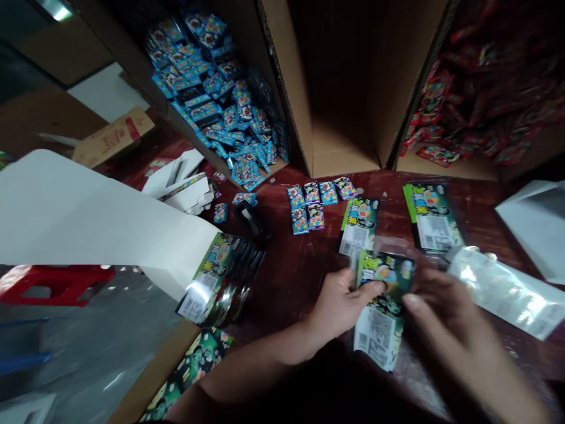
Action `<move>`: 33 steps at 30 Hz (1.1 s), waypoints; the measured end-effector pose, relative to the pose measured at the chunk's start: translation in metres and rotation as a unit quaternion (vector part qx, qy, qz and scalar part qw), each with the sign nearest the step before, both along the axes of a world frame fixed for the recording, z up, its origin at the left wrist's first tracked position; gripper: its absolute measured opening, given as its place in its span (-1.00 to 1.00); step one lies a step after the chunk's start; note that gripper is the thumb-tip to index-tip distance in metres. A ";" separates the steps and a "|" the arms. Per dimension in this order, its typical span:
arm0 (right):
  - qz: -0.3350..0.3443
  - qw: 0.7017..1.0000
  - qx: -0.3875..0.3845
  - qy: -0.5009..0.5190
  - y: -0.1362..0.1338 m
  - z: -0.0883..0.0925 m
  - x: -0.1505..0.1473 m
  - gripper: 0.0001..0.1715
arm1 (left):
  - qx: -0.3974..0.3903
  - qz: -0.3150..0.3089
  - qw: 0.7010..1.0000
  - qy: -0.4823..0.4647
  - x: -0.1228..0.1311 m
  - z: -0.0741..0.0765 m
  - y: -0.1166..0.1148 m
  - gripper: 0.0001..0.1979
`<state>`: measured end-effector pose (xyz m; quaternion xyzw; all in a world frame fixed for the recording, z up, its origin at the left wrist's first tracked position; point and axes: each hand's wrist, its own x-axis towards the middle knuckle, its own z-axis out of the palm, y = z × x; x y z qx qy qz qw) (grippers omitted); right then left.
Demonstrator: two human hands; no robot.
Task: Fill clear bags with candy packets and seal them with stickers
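Near the front of the table, a green-and-black printed card pack (382, 312) in clear plastic is held with its barcode label toward me. My left hand (338, 303) grips its left side, thumb pressed on the front and fingers mostly hidden behind. At the right edge is my right hand (454, 321), blurred, with its thumb against the pack and its other fingers partly hidden. Just beyond lie a matching card stack (358, 227) and, farther right, another card stack (435, 218). Several small blue and purple sachets (308, 209) lie in rows behind my left hand.
Cardboard boxes hold blue sachets (212, 94) at the back left and red sachets (477, 112) at the back right. A stapler-like black object (251, 221) stands near stacked finished-looking packs (220, 280). Clear plastic blisters (512, 288) lie right. A red stool (57, 284) stands left.
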<state>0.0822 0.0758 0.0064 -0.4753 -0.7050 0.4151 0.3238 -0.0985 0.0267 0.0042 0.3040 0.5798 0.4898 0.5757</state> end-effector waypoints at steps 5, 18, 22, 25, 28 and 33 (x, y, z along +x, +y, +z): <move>0.021 0.967 0.073 -0.245 -0.028 -0.045 -0.046 -0.51 | -0.023 0.166 0.986 -0.009 0.005 -0.019 -0.008 -0.57; 0.361 0.830 0.329 -0.271 0.240 -0.020 -0.154 0.20 | 0.022 0.047 0.888 0.458 -0.082 -0.018 -0.111 0.25; 0.423 0.794 0.358 -0.251 0.268 -0.048 -0.187 0.02 | 0.110 -0.277 0.753 0.586 -0.094 0.010 -0.094 0.01; 0.430 0.788 0.374 -0.231 0.270 -0.064 -0.200 -0.06 | 0.151 -0.390 0.693 0.587 -0.096 0.030 -0.054 -0.33; 0.393 0.803 0.386 -0.229 0.260 -0.056 -0.191 -0.11 | 0.164 -0.416 0.680 0.581 -0.092 0.036 -0.022 -0.49; 0.266 0.847 0.384 -0.253 0.177 -0.010 -0.098 -0.06 | 0.086 -0.348 0.733 0.577 -0.076 0.020 -0.020 -0.16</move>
